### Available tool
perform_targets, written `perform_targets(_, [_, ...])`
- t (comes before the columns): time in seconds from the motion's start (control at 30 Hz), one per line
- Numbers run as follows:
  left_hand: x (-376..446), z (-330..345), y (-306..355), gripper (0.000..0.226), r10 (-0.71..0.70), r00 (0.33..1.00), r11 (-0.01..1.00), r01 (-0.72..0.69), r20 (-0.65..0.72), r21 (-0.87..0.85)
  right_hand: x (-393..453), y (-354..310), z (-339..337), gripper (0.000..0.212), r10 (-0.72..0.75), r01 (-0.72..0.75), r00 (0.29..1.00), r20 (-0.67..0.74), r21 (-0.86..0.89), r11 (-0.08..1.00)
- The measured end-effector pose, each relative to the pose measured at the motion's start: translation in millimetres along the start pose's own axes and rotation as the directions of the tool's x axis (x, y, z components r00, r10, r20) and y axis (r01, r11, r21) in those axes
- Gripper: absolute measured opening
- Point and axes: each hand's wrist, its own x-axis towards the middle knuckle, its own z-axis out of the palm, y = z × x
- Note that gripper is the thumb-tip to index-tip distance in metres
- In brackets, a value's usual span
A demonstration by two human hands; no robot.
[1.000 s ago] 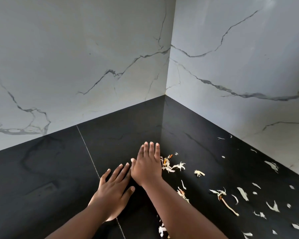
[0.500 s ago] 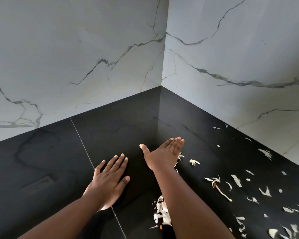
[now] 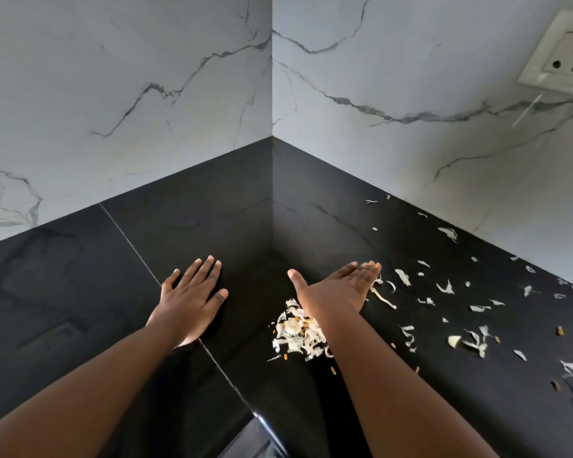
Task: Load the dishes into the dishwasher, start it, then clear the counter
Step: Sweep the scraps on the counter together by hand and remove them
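Black polished stone makes up the table (image 3: 186,226), and it meets white veined marble walls (image 3: 113,94) in the corner ahead of me. On that dark surface the pale vegetable scraps (image 3: 477,338) show up sharply. My left hand (image 3: 189,302) lies flat, fingers straight and spread, palm down just left of the corner; I judge it is there to brace me as I lean in. My right hand (image 3: 341,289) stands on its outer edge, fingers straight and pressed together, thumb lifted, forming a blade for sweeping. Its fingertips touch the nearest loose strips. Beside my right wrist sits a small heap (image 3: 298,333) of gathered scraps: thin, curled, whitish slivers with a few orange bits mixed in, dry-looking and light. Many more slivers lie scattered to the right, along the wall under a white wall socket (image 3: 563,57). Neither hand holds anything. Clearing the table is clearly unfinished, since most scraps are still spread out.
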Motion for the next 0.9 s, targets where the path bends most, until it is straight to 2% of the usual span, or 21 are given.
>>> perform_targets(0.1, [0,0,0,0.061,-0.003,1.000,1.000,0.003,0.004,-0.008,-13,12,-2,0.119,0.037,-0.035,0.998,0.048,-0.046,0.998])
perform_targets(0.2, [-1,0,0,0.061,-0.002,1.000,1.000,0.002,-0.004,-0.024,-28,13,-8,0.104,0.019,-0.021,0.999,0.047,0.032,0.999])
perform_targets(0.3, [0,0,0,0.061,-0.001,1.000,0.999,0.001,-0.005,-0.037,-62,-10,-2,0.086,-0.200,0.214,0.969,-0.144,0.091,0.973])
perform_targets(0.37, [1,0,0,0.061,-0.003,1.000,0.999,0.003,-0.004,-0.038,-95,-31,14,0.080,-0.406,0.429,0.880,-0.245,0.046,0.902])
perform_targets(0.43, [1,0,0,0.060,-0.002,1.000,0.999,0.002,-0.004,-0.033,-120,-43,35,0.075,-0.569,0.581,0.789,-0.232,-0.021,0.814])
perform_targets(0.47, [1,0,0,0.060,-0.001,1.000,1.000,0.001,-0.003,-0.031,-125,-43,42,0.074,-0.604,0.613,0.766,-0.221,-0.031,0.789])
perform_targets(0.6, [1,1,-1,0.061,0.004,1.000,1.000,-0.004,0.007,-0.022,-116,-26,48,0.079,-0.619,0.615,0.748,-0.240,-0.101,0.782])
perform_targets(0.73, [0,-1,0,0.061,0.015,1.000,0.999,-0.015,0.011,-0.034,-110,-2,49,0.084,-0.534,0.504,0.817,-0.219,-0.179,0.845])
perform_targets(0.8, [-1,0,0,0.062,0.022,1.000,0.999,-0.022,0.007,-0.047,-112,14,52,0.086,-0.497,0.467,0.832,-0.245,-0.175,0.867])
perform_targets(0.9, [0,1,-2,0.063,0.026,1.000,0.998,-0.026,0.001,-0.050,-123,39,56,0.081,-0.482,0.490,0.799,-0.358,-0.077,0.868])
